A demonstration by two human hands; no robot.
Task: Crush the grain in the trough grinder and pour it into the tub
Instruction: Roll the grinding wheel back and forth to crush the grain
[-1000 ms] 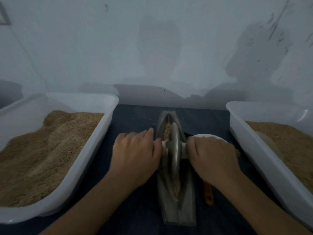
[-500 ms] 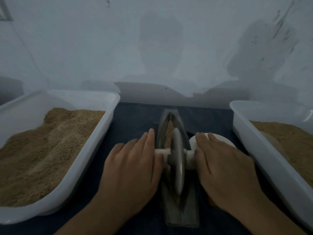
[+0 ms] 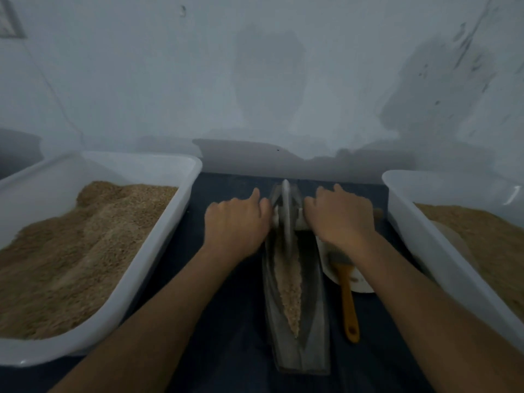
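Note:
A grey metal trough grinder point(image 3: 313, 333) lies lengthwise on the dark cloth between two tubs. Crushed tan grain point(image 3: 289, 290) fills its groove. The metal wheel point(image 3: 286, 214) stands at the trough's far end on a white axle. My left hand point(image 3: 235, 222) presses on the axle's left end and my right hand point(image 3: 340, 218) presses on its right end, fingers reaching forward over it. The axle ends are hidden under my palms. A white tub point(image 3: 161, 245) of tan grain sits to the left, and another white tub point(image 3: 419, 245) of grain sits to the right.
A brush with an orange handle point(image 3: 349, 304) lies on a white dish point(image 3: 361, 286) just right of the trough, under my right forearm. A pale wall rises close behind the trough. Dark cloth point(image 3: 226, 321) shows between the left tub and the trough.
Both hands have rolled the wheel from the trough's middle to its far end. The crushed grain in the near part of the groove, the brush and the dish are now uncovered.

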